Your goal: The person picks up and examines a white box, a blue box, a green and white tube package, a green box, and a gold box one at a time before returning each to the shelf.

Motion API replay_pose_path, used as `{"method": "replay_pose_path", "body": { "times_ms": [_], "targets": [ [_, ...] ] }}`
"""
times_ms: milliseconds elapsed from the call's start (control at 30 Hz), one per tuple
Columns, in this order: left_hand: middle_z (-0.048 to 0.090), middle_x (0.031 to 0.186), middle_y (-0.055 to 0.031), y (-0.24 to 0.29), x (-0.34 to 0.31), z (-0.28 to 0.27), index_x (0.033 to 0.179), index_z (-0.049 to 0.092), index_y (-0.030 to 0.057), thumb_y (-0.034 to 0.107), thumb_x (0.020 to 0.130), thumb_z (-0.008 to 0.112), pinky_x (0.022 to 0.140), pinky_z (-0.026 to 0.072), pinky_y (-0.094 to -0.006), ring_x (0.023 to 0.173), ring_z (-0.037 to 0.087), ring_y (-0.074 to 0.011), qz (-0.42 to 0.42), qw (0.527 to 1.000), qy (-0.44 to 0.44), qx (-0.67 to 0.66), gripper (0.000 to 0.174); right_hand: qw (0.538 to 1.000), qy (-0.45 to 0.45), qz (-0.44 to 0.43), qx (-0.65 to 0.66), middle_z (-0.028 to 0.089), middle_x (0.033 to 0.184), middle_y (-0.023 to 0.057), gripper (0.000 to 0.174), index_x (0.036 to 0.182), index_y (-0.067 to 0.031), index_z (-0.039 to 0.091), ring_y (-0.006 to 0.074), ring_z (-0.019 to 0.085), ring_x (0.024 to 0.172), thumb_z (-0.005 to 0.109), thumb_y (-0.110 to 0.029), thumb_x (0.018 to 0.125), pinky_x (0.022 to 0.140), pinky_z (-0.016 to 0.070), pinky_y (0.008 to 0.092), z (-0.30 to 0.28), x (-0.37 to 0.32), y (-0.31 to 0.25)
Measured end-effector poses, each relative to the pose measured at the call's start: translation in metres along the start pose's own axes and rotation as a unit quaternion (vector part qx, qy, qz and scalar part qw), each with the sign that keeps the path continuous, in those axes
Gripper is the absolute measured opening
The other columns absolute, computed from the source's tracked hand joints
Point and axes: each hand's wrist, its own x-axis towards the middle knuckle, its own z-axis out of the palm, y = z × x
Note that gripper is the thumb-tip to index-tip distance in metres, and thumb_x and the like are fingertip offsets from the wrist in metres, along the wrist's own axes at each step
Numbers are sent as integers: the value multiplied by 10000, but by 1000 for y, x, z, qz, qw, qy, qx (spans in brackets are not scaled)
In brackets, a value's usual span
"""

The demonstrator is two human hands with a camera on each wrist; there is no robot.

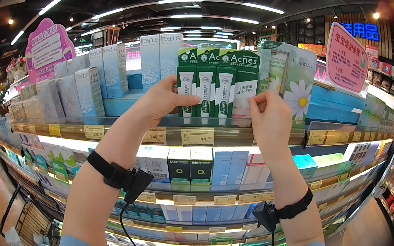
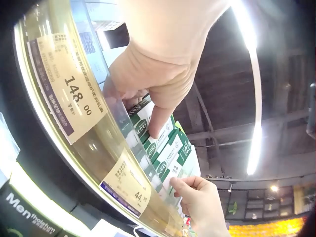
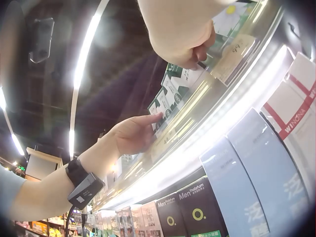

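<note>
Green-and-white Acnes boxes (image 1: 218, 70), with small white tubes pictured on their fronts, stand in a row on the top shelf. At the row's left end is my left hand (image 1: 165, 101), gripping the leftmost box with the thumb across its front and the fingers behind its side. My right hand (image 1: 270, 121) pinches the right edge of the rightmost box between thumb and fingertips. From the left wrist, the thumb lies over the Acnes boxes (image 2: 160, 155) and the other fingers are partly hidden. The right wrist view shows both hands at the two ends of the row.
A clear lip and price tags (image 1: 197, 136) run along the shelf front. Tall Freeplus boxes (image 1: 150, 61) stand to the left, a daisy-printed box (image 1: 298, 87) to the right. Below are dark Men boxes (image 1: 190, 165). A pink sign (image 1: 348, 58) rises at right.
</note>
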Motion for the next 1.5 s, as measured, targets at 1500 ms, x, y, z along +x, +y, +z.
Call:
{"method": "replay_pose_path", "body": {
  "times_ms": [1500],
  "targets": [
    [639, 1182, -102, -3, -4, -11, 1248, 541, 24, 139, 846, 743, 957, 481, -363, 1074, 614, -204, 11, 996, -85, -11, 465, 976, -176, 23, 125, 722, 785, 152, 249, 978, 52, 665, 182, 708, 680, 711, -161, 858, 620, 531, 283, 8, 7, -18]
  ]
}}
